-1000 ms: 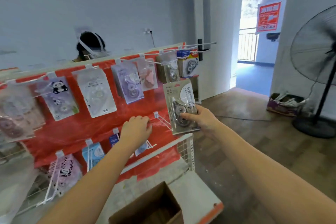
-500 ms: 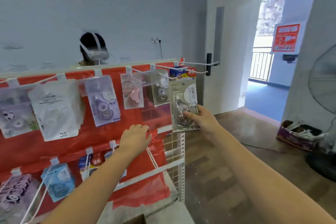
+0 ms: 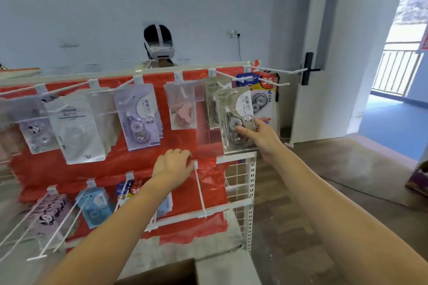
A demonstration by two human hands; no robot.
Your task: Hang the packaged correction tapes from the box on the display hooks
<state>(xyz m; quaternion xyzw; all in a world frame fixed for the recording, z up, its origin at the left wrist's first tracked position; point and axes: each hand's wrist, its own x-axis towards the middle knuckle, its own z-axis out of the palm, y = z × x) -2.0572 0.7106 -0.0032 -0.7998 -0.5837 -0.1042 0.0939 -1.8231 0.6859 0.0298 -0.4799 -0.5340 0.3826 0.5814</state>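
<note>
My right hand (image 3: 260, 136) pinches a grey packaged correction tape (image 3: 234, 109) by its lower right corner and holds it upright in front of the top row, just below a white display hook (image 3: 252, 80). A matching grey pack (image 3: 212, 92) hangs right behind it. My left hand (image 3: 172, 166) rests curled on the rack's middle rail beside the base of an empty white hook (image 3: 200, 192); whether it grips the rail cannot be told. The cardboard box (image 3: 162, 274) shows only its rim at the bottom edge.
The red-backed rack (image 3: 201, 148) carries purple (image 3: 139, 118), pink (image 3: 183, 109), white (image 3: 77, 132) and blue-yellow (image 3: 264, 99) packs on top, panda and blue packs below. A person with a headset (image 3: 158, 47) stands behind it. Open door (image 3: 324, 53) and wood floor lie to the right.
My view tilted up and right, so the box almost left the frame. My right hand lifted the grey pack up toward the top-row hook. My left hand stayed on the middle rail.
</note>
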